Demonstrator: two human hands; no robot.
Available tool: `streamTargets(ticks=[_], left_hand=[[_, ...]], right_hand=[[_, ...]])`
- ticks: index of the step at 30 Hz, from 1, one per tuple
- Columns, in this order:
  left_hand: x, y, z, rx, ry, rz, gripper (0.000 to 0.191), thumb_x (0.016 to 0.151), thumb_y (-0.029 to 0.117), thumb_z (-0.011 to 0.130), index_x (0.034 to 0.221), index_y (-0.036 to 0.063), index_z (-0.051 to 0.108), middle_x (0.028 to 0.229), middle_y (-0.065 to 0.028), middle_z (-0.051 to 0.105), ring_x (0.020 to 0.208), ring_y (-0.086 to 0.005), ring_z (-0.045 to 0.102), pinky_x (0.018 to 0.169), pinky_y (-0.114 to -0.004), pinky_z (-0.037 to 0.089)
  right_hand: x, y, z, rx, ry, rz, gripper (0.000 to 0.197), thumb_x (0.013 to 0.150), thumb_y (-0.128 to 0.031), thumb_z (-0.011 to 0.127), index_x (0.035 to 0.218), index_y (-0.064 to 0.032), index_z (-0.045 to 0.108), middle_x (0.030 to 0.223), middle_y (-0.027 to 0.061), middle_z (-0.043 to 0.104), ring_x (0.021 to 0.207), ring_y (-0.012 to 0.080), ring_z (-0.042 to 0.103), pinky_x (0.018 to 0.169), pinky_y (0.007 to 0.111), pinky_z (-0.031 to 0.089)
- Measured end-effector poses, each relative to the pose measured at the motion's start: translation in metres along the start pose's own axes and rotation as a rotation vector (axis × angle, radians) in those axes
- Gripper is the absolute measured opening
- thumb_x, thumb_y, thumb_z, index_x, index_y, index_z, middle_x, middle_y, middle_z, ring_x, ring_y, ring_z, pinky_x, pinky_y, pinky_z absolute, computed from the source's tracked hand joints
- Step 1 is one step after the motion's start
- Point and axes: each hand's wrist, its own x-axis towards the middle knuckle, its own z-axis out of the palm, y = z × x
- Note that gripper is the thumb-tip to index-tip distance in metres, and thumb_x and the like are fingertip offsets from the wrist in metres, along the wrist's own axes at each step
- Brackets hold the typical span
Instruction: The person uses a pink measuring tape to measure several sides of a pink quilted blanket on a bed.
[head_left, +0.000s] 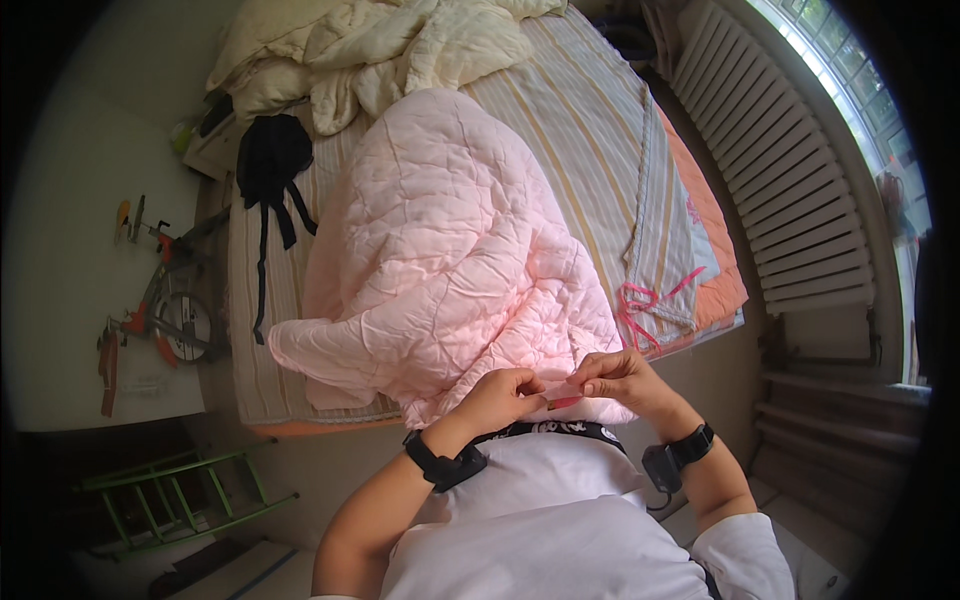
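A pale pink stitched quilt (450, 225) lies rumpled across the bed, its near edge drawn up to my waist. My left hand (501, 400) pinches that near edge between thumb and fingers. Just to the right, my right hand (626, 381) pinches the same edge, with thumb and forefinger together. Between the hands shows a small bright pink strip (564, 403), partly hidden by the fingers; whether it is a ribbon or a label I cannot tell. Both wrists carry black strapped devices.
The bed has a striped sheet (577, 112). On it lie a cream quilt (375, 45), a black cloth item with straps (276, 161) and a pink ribbon (637, 300). A radiator (780, 172) stands right, an exercise bike (161, 300) and a green ladder (187, 491) left.
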Motion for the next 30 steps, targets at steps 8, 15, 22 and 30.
streamTargets(ticks=[8,15,22,30], left_hand=[[0.006,-0.012,0.005,-0.284,-0.144,-0.096,0.010,0.083,0.009,0.066,0.087,0.0007,0.061,0.080,0.0026,0.058,0.073,-0.0041,0.050,0.065,-0.019,0.043],[0.005,-0.006,0.003,-0.313,-0.146,-0.105,0.009,0.084,0.008,0.065,0.088,0.0012,0.062,0.082,0.0022,0.058,0.074,-0.0043,0.051,0.066,-0.019,0.043],[0.003,-0.001,0.003,-0.309,-0.159,-0.122,0.009,0.084,0.008,0.064,0.088,0.0013,0.062,0.082,0.0035,0.058,0.075,-0.0039,0.051,0.066,-0.019,0.043],[0.005,-0.008,0.003,-0.280,-0.164,-0.116,0.009,0.084,0.009,0.064,0.089,0.0015,0.062,0.082,0.0034,0.058,0.075,-0.0039,0.051,0.067,-0.019,0.043]], right_hand=[[-0.004,0.044,0.010,0.260,0.292,0.165,0.015,0.085,-0.007,0.065,0.097,0.0024,0.065,0.086,0.0042,0.066,0.079,0.0095,0.061,0.071,0.021,0.047],[-0.005,0.031,0.016,-0.438,0.075,-0.121,0.020,0.073,-0.006,0.076,0.092,-0.0071,0.069,0.081,0.0010,0.059,0.082,0.0131,0.056,0.074,0.026,0.045],[-0.002,0.045,0.005,-0.310,0.057,0.027,0.013,0.086,-0.014,0.065,0.091,-0.0026,0.065,0.081,0.0021,0.062,0.076,0.0107,0.054,0.070,0.023,0.043],[0.006,0.037,0.007,0.041,0.115,0.212,0.010,0.091,-0.010,0.058,0.092,-0.0003,0.060,0.085,0.0046,0.065,0.075,0.0093,0.061,0.070,0.022,0.051]])
